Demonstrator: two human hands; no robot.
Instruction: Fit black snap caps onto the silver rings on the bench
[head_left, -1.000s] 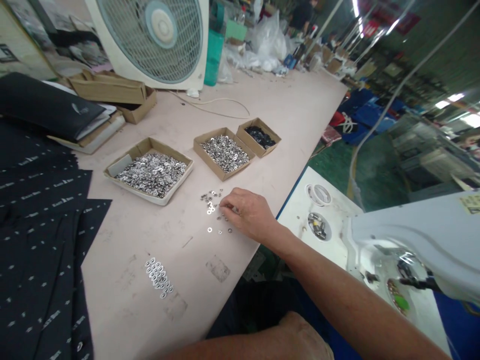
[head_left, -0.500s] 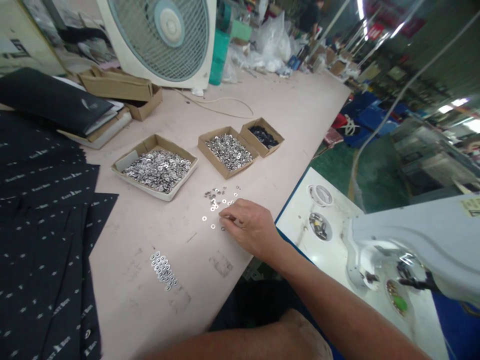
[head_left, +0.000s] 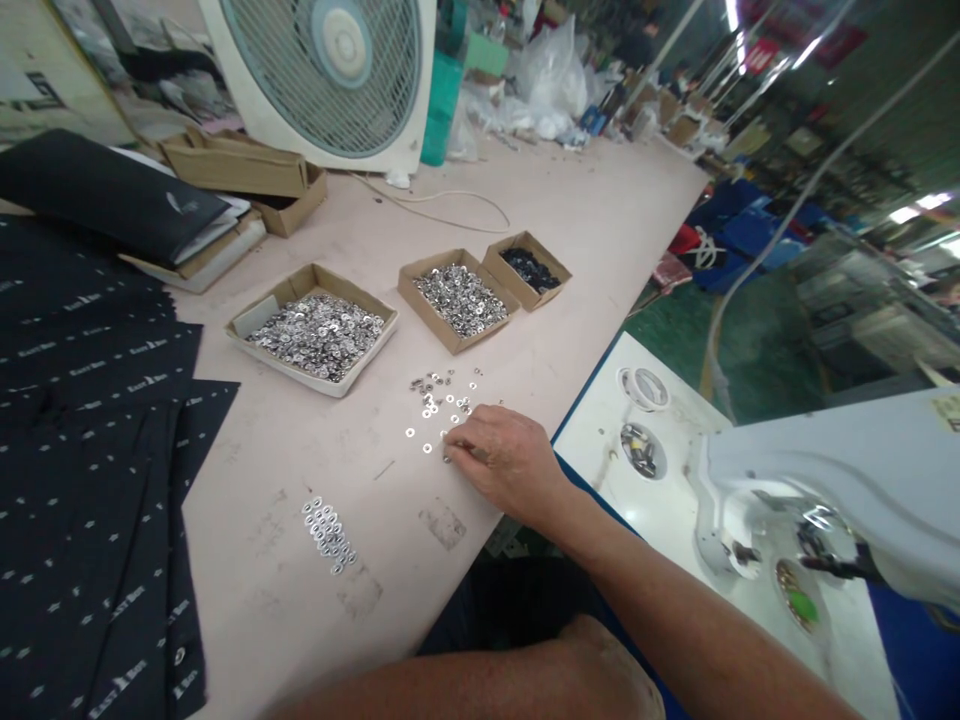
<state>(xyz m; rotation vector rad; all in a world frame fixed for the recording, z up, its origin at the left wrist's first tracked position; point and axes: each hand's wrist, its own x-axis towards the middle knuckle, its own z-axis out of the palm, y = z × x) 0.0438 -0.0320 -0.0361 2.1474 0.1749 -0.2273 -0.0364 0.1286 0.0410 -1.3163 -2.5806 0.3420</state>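
Observation:
My right hand [head_left: 501,458] rests low over the table, thumb and fingers pinched together. Whatever is between the fingertips is too small to make out. Right by the fingertips are a small dark metal piece [head_left: 448,459] and a flat silver ring [head_left: 427,448]. A loose scatter of small metal snap-fastener parts [head_left: 431,383] lies just beyond the fingers. Closer to me, silver ring-shaped pieces [head_left: 328,535] are laid side by side in neat slanting rows. My left hand is out of view.
Cardboard trays hold silver fastener parts: a wide tray [head_left: 341,385], a smaller box [head_left: 454,345], plus a box of dark pieces [head_left: 541,300]. Printed black fabric [head_left: 82,500] covers the left side. A fan [head_left: 341,140] stands behind; a white machine [head_left: 817,470] is on the right.
My right hand has shifted very slightly right and down, and its fingertips are drawn closer together. The ring rows and trays stay as they were; the view has moved a little.

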